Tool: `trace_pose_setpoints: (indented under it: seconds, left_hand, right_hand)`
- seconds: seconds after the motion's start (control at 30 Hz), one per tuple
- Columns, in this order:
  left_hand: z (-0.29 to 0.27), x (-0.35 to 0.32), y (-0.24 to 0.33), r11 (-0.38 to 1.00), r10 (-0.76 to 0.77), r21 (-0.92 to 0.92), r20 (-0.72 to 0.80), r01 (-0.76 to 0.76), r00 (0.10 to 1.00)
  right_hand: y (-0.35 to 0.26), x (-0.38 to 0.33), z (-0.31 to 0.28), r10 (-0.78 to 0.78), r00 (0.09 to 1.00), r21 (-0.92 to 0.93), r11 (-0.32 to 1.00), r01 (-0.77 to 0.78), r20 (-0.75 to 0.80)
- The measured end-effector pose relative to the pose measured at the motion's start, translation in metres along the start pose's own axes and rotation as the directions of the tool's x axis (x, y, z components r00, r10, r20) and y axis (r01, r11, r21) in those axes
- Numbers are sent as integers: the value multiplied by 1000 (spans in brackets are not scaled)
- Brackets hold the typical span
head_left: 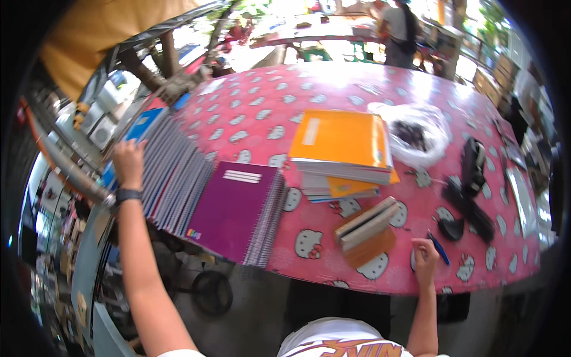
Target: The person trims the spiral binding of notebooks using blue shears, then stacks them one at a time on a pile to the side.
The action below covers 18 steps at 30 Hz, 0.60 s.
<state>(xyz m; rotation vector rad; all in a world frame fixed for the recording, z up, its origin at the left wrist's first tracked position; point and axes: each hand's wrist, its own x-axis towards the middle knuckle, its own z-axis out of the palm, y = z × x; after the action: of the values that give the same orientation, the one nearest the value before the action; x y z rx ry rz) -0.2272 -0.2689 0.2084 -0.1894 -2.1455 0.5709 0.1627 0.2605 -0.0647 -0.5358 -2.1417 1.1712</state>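
Note:
A long row of spiral notebooks (178,172) leans along the left side of the table, with wire bindings facing up. At its far left end my left hand (129,162) has its fingers curled over a blue notebook (144,124). A purple spiral notebook (235,205) lies tilted against the near right end of that row. My right hand (424,257) rests at the table's front edge, fingers curled in, with nothing visible in them. Just right of it lies a slim dark-blue tool or pen (439,249), which the hand does not grip.
A stack of orange-covered notebooks (339,140) stands mid-table, with a wooden block-like object (366,229) in front. Behind it to the right sits a clear plastic bag (419,137) of dark items. Black objects (470,208) lie at right on the pink patterned tablecloth (250,134). Another person (399,33) stands beyond.

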Motion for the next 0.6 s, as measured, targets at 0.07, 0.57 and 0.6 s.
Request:
trace_pose_setpoints:
  seconds: [0.07,0.57,0.6]
  left_hand:
    - [12,-13,-1,996,-85,13,-46,85,995]
    - [-27,-43,88,944,-15,-326,-179,-45,984]
    - [-43,-51,116,869,9,-483,-196,-105,981]
  right_hand:
    - [4,-2,1,-12,998,-19,1000,11,-67]
    - [-46,175,91,-197,978,-58,978,201,64]
    - [-43,181,90,-202,978,-70,976,205,55]
